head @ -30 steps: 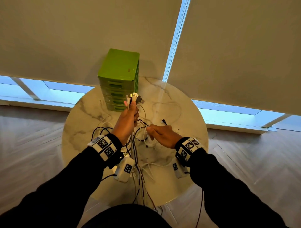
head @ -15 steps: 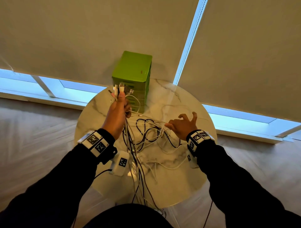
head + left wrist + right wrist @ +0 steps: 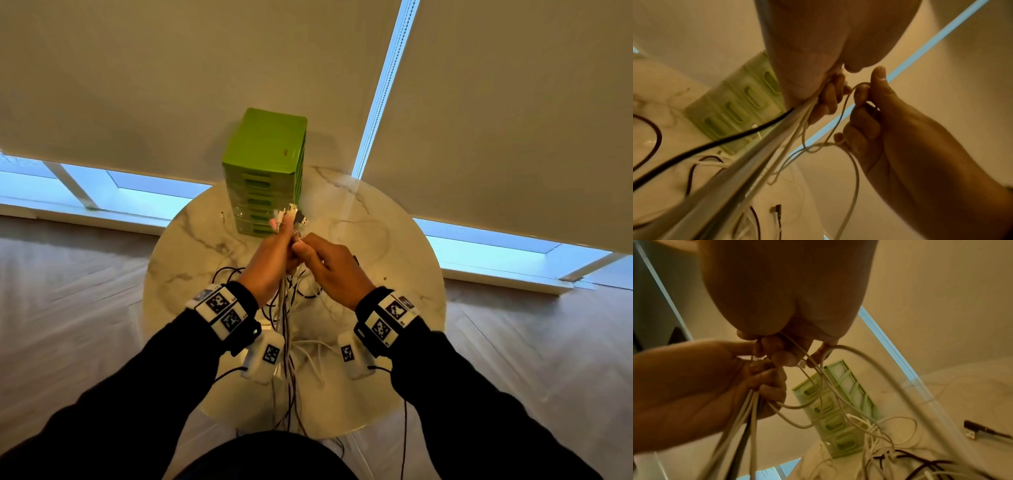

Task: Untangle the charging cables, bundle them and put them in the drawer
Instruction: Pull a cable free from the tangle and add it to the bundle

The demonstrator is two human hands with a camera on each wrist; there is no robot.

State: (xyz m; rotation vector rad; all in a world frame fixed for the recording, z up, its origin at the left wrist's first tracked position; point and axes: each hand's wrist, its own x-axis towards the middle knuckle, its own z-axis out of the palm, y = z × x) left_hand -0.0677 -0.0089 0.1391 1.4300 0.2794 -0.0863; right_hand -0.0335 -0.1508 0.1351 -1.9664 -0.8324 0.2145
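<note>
- So the left hand (image 3: 270, 263) is fisted around a bunch of the charging cables (image 3: 286, 329), with the plug ends (image 3: 291, 215) poking up out of the top of the fist. The rest of the strands hang down past the near edge of the round marble table (image 3: 191, 246).
- The right hand (image 3: 329, 263) is pushed right up against the left one, fingers curled, pinching a thin white cable (image 3: 846, 113) that loops between the two hands. Looks like it's feeding another strand into the bundle, though that's just my read.
- Gathering: partly done, I'd say. Several cables are collected in the one fist, so the ends are at least lined up.
- Untangling: definitely not finished. The right wrist view shows a messy knot of white and dark cables (image 3: 885, 449) lying on the tabletop, and the hanging strands cross each other.
- Bundling: not started as far as I can see, no coil, no tie, just loose lengths.
- The green drawer unit (image 3: 265, 171) sits at the far edge of the table just behind the hands. All its drawers look closed and nothing's in them that I can tell, so opening one and stowing is all still to do.
- There's also a dark plug (image 3: 980, 430) lying off on its own on the table, away from the hands.
</note>
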